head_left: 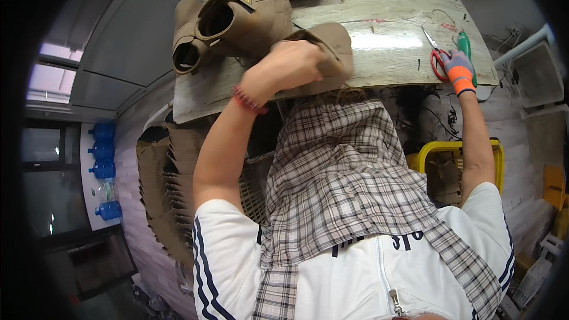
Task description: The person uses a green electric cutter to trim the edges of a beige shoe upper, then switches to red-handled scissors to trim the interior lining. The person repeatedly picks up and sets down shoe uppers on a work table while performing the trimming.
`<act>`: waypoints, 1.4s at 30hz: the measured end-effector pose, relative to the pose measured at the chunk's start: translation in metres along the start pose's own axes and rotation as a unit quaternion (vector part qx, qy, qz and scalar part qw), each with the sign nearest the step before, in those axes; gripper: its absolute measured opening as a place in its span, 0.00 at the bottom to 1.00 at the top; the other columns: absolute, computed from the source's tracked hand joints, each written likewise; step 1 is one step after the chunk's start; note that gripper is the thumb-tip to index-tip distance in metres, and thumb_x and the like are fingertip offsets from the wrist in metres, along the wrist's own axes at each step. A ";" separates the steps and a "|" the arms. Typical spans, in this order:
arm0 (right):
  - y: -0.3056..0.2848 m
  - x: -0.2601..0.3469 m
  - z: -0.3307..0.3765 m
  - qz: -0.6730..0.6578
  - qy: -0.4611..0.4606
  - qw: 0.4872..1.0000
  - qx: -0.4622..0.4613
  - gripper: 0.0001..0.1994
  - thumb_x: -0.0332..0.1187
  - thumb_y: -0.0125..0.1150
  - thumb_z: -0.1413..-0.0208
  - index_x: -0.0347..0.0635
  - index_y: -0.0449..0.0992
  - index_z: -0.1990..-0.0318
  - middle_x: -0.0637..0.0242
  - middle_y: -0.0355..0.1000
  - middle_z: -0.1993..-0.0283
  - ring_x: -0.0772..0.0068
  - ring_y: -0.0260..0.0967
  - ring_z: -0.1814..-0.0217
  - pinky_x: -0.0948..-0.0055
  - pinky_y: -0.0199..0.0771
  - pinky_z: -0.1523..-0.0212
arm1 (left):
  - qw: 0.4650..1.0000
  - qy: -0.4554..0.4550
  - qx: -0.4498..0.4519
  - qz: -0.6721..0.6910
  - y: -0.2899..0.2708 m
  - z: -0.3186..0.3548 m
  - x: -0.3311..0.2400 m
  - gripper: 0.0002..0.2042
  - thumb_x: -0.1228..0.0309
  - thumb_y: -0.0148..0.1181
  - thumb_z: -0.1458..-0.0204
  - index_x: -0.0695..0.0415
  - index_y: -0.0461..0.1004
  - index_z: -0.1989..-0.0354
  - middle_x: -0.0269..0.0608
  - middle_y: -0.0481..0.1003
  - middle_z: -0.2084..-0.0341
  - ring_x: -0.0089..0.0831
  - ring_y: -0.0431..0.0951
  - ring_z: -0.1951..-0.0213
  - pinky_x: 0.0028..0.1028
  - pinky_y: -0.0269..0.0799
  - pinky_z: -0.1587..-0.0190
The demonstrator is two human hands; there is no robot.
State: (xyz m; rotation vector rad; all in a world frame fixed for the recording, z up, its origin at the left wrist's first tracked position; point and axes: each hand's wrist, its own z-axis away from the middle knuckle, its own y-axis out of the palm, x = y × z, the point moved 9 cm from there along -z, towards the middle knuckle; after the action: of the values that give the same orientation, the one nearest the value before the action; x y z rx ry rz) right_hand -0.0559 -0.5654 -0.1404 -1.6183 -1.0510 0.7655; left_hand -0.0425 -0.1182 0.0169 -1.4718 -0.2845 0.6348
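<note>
My bare left hand (294, 64), with a red beaded bracelet at the wrist, is closed on a tan shoe upper (336, 44) at the table's near edge. The hand covers part of that piece. At the table's right side my right hand (457, 66) wears a grey and orange glove. Its fingers are on the red handles of a pair of scissors (437, 62), whose blades point away from me. Just right of the glove lies a long green tool (464, 44), partly hidden by the hand. More tan uppers (252, 12) are heaped on the table's left.
The worn, pale table (391, 29) carries dark thread scraps. Below it on the right stands a yellow basket (501, 163) with tan pieces inside. A long row of nested tan pieces (178, 184) is at my lower left. Blue water jugs (104, 150) stand by the left wall.
</note>
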 end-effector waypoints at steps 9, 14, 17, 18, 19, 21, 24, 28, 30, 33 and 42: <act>-0.005 0.002 0.019 0.033 0.019 0.999 0.012 0.23 0.52 0.58 0.42 0.44 0.78 0.50 0.55 0.73 0.50 0.51 0.71 0.46 0.58 0.71 0.46 | 0.953 0.160 0.068 0.249 0.008 0.000 -0.101 0.20 0.66 0.71 0.53 0.67 0.65 0.79 0.53 0.62 0.84 0.40 0.63 0.80 0.36 0.63 0.74; 0.016 -0.007 0.019 0.005 0.027 0.999 0.038 0.26 0.58 0.53 0.41 0.42 0.78 0.55 0.52 0.75 0.53 0.50 0.73 0.49 0.57 0.73 0.49 | 0.954 -0.049 0.057 0.289 0.022 0.039 -0.029 0.11 0.74 0.70 0.54 0.67 0.77 0.67 0.46 0.74 0.81 0.20 0.71 0.76 0.30 0.69 0.71; 0.015 0.025 0.022 0.046 0.008 0.996 0.077 0.26 0.58 0.55 0.42 0.42 0.78 0.54 0.52 0.75 0.53 0.50 0.73 0.48 0.58 0.74 0.48 | 0.976 0.023 0.107 0.189 0.043 0.066 -0.035 0.12 0.73 0.70 0.55 0.66 0.77 0.64 0.52 0.76 0.76 0.39 0.75 0.74 0.33 0.71 0.66; 0.016 0.019 0.021 0.055 0.014 0.996 0.071 0.26 0.58 0.56 0.43 0.42 0.78 0.54 0.51 0.76 0.53 0.51 0.73 0.48 0.58 0.74 0.48 | 0.972 -0.023 0.146 0.181 0.041 0.080 -0.030 0.14 0.72 0.70 0.56 0.65 0.77 0.63 0.54 0.76 0.73 0.49 0.73 0.71 0.35 0.72 0.63; 0.017 0.011 0.019 0.062 0.020 0.995 0.077 0.26 0.57 0.56 0.43 0.42 0.78 0.53 0.51 0.76 0.52 0.50 0.74 0.49 0.58 0.75 0.48 | 0.968 -0.044 0.152 0.196 0.038 0.097 -0.019 0.15 0.72 0.70 0.56 0.64 0.78 0.60 0.52 0.78 0.71 0.43 0.75 0.70 0.33 0.72 0.62; 0.020 0.008 0.016 0.070 0.026 0.993 0.095 0.25 0.56 0.56 0.42 0.42 0.78 0.53 0.51 0.76 0.51 0.50 0.74 0.49 0.57 0.75 0.49 | 0.960 -0.062 0.130 0.240 0.022 0.130 -0.005 0.16 0.74 0.69 0.56 0.63 0.78 0.57 0.48 0.79 0.70 0.32 0.75 0.71 0.29 0.72 0.61; 0.029 0.004 0.008 0.053 0.051 0.986 0.147 0.23 0.51 0.56 0.44 0.40 0.81 0.55 0.48 0.77 0.51 0.46 0.75 0.50 0.56 0.76 0.50 | 0.911 -0.179 0.039 0.370 -0.004 0.189 0.040 0.14 0.75 0.67 0.55 0.67 0.78 0.59 0.44 0.79 0.73 0.23 0.73 0.70 0.26 0.72 0.63; 0.035 0.023 -0.002 -0.005 0.030 0.981 0.191 0.20 0.44 0.57 0.50 0.36 0.80 0.57 0.42 0.77 0.58 0.41 0.75 0.52 0.56 0.75 0.52 | 0.835 -0.280 -0.074 0.467 -0.034 0.254 0.062 0.15 0.78 0.64 0.51 0.69 0.76 0.53 0.35 0.80 0.63 0.22 0.76 0.62 0.23 0.72 0.56; 0.037 0.015 -0.003 -0.018 0.023 0.985 0.173 0.18 0.40 0.58 0.53 0.34 0.80 0.59 0.42 0.77 0.64 0.40 0.76 0.57 0.58 0.75 0.55 | 0.805 -0.258 -0.131 0.517 -0.031 0.265 0.079 0.16 0.77 0.64 0.49 0.70 0.76 0.52 0.37 0.80 0.60 0.23 0.77 0.59 0.24 0.72 0.54; 0.054 -0.006 -0.013 -0.087 0.028 0.978 0.188 0.19 0.41 0.60 0.53 0.33 0.79 0.60 0.41 0.77 0.65 0.42 0.76 0.60 0.59 0.74 0.57 | 0.698 -0.161 -0.279 0.640 -0.029 0.267 0.100 0.20 0.73 0.63 0.46 0.71 0.72 0.47 0.47 0.79 0.57 0.34 0.81 0.57 0.29 0.74 0.49; -0.051 0.159 0.120 -0.545 0.038 0.810 0.213 0.13 0.33 0.62 0.40 0.38 0.75 0.50 0.73 0.74 0.64 0.84 0.69 0.68 0.81 0.72 0.66 | 0.183 -0.124 -0.107 0.969 0.199 0.210 0.064 0.18 0.64 0.51 0.34 0.71 0.71 0.51 0.58 0.78 0.62 0.46 0.82 0.61 0.42 0.83 0.58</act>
State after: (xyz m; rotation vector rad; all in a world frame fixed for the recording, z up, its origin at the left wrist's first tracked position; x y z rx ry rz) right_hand -0.1070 -0.3670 -0.1226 -0.4608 -1.3848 0.1034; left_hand -0.1505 0.0868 -0.1682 -1.0474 1.8538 2.9220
